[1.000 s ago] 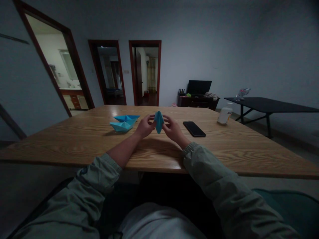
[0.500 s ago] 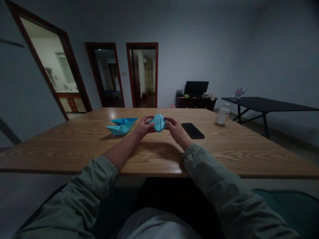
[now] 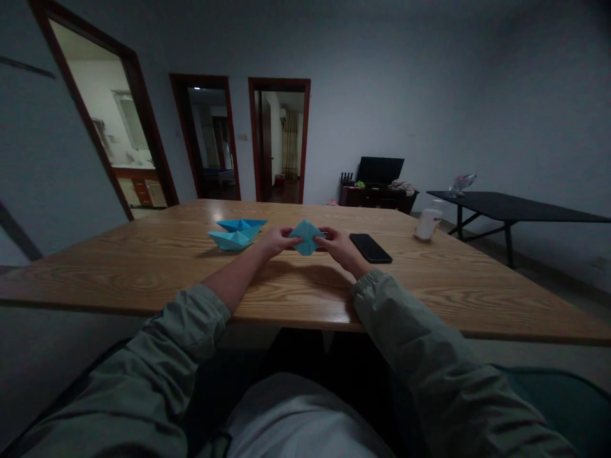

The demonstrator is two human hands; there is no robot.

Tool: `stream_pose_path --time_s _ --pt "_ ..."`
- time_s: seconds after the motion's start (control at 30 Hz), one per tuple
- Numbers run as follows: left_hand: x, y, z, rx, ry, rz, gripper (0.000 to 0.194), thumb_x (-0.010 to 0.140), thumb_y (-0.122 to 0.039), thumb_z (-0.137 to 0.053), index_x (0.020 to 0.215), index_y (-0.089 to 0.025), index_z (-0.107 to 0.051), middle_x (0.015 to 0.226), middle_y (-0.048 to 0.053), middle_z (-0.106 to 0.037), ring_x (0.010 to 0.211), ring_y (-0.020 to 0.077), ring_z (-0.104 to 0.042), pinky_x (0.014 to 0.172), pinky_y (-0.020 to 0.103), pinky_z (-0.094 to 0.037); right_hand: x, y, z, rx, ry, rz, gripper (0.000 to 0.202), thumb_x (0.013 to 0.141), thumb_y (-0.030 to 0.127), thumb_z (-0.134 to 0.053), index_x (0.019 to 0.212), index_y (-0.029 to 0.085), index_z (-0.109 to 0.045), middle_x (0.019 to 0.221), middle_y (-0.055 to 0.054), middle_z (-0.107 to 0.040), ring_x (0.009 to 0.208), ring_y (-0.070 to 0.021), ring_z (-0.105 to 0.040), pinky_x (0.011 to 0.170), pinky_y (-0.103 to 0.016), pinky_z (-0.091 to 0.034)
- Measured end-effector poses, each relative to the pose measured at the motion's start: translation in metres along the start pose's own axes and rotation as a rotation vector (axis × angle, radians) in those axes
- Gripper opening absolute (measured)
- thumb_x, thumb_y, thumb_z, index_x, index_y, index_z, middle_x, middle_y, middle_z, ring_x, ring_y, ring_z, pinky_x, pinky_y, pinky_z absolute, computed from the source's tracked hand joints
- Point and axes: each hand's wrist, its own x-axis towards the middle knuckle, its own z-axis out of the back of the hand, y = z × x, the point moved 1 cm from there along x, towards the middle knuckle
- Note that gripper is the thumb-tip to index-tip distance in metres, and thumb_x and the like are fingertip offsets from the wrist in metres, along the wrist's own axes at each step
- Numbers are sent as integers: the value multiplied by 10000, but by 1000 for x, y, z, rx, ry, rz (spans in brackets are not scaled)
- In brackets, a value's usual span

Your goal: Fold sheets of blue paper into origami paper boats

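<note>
A light blue piece of folded paper (image 3: 307, 238), diamond-shaped with a crease down its middle, is held up above the wooden table (image 3: 296, 299). My left hand (image 3: 282, 241) grips its left corner, thumb on the near face and fingers behind. On the opposite corner my right hand (image 3: 335, 242) has the same kind of pinch. The fingertips behind the paper are partly hidden. Left of my left hand stand two folded paper boats, a light blue one (image 3: 233, 239) in front and a darker blue one (image 3: 242, 225) just behind it.
A black phone (image 3: 370, 248) lies right of my right hand. Farther right stands a whitish bottle (image 3: 428, 222). Beyond the table are a black table (image 3: 510, 205) and a dark cabinet (image 3: 377, 198) with a monitor (image 3: 380, 170). The table's near edge runs under my forearms.
The paper has gone from a bulging, opened-up shape to a flat diamond, with both thumbs now pressed on its face. The view has shifted slightly; the boats and phone stay put.
</note>
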Motion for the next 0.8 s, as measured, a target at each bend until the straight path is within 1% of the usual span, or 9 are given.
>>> stream_pose_path --time_s 0.13,0.23,0.4,0.47,0.53,0.6,0.67,0.73,0.8 --pt "0 4 3 212 13 -26 330 613 -339 -811 836 -123 -700 758 34 -705 698 169 -639 657 289 -513 -1 -1 4 -240 70 38 192 777 258 -706 926 141 -677 867 -48 -687 740 -157 -632 661 -253 -540" --pt "1 9 6 257 12 -52 281 660 -334 -767 838 -129 -694 768 39 -700 705 168 -637 663 283 -504 1 -7 5 -252 81 57 166 787 265 -684 899 144 -668 836 -40 -678 709 -151 -617 639 -248 -524" --pt "2 16 4 276 82 -148 421 658 -356 -766 999 -136 -652 846 50 -692 740 163 -631 666 268 -495 3 -17 1 -277 104 90 156 773 222 -658 910 147 -655 803 -32 -664 680 -155 -610 590 -243 -510" --pt "2 15 2 311 61 -197 403 685 -379 -742 992 -136 -648 859 49 -682 756 159 -621 678 261 -487 2 -17 -2 -316 81 126 166 764 191 -665 924 148 -655 822 -38 -669 717 -162 -623 631 -252 -524" --pt "1 14 1 404 30 -229 355 720 -398 -706 943 -126 -661 845 50 -673 755 160 -605 671 257 -473 1 -15 -5 -333 54 159 239 758 186 -698 989 151 -649 915 -62 -681 794 -177 -640 696 -275 -543" --pt "-1 12 0 515 9 -253 341 743 -402 -679 937 -121 -675 845 52 -671 759 166 -594 664 256 -458 -1 -13 -9 -316 46 172 344 762 215 -735 1085 161 -630 1018 -88 -678 858 -194 -650 732 -302 -557" --pt "-3 11 -1 596 3 -277 339 760 -403 -657 951 -124 -686 848 48 -673 768 169 -588 664 255 -446 -2 -11 -14 -301 54 178 395 791 255 -735 1159 178 -611 1071 -98 -674 897 -207 -656 747 -319 -564" --pt "-4 10 -1 620 17 -288 342 773 -413 -637 953 -127 -690 844 41 -672 764 165 -582 660 250 -438 -1 -10 -17 -322 58 190 334 834 277 -698 1147 182 -630 1055 -91 -684 903 -209 -660 757 -321 -561" --pt "-4 10 -1 625 29 -275 356 771 -435 -631 938 -127 -692 825 34 -665 745 158 -574 650 245 -432 1 -10 -18 -379 46 189 230 862 261 -653 1071 166 -668 978 -79 -700 865 -205 -665 742 -309 -553"
